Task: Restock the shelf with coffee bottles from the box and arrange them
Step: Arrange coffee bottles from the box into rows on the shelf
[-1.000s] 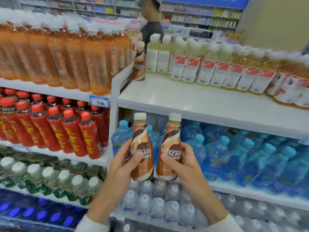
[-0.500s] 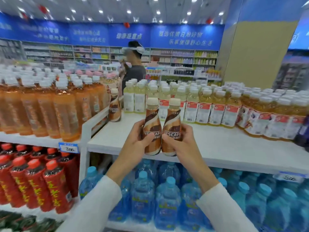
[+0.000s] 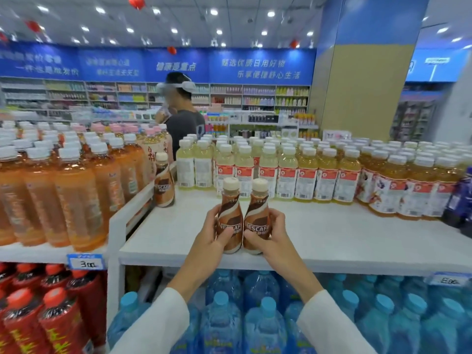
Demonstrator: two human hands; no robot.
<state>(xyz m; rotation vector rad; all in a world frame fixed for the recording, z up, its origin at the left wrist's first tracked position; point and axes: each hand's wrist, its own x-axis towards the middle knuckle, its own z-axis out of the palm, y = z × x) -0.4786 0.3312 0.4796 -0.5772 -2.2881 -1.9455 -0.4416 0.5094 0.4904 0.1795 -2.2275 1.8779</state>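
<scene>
At far left, rows of orange tea bottles fill the neighbouring top shelf, above a blue price tag and red-capped bottles on the level below. Past the white divider, a lone coffee bottle stands upright at the back-left corner of the white shelf, just beside the divider and well apart from the hands.

At centre, a person in white sleeves holds two more coffee bottles upright, side by side and touching, low at the shelf's front edge. Whether their bases rest on the board cannot be told. The left hand curls round the left coffee bottle, with the thumb across the front of the label and the fingers wrapped behind. The right hand grips the right coffee bottle in mirror fashion, thumb on the label. Both cream caps stand clear above the hands.

Behind the pair, pale yellow drink bottles with red-and-white labels line the back of the shelf. They give way to amber bottles further right, and a dark blue bottle sits at the frame's edge. Blue water bottles pack the level beneath the hands. In the aisle beyond, another person in a dark shirt stands behind the display.
</scene>
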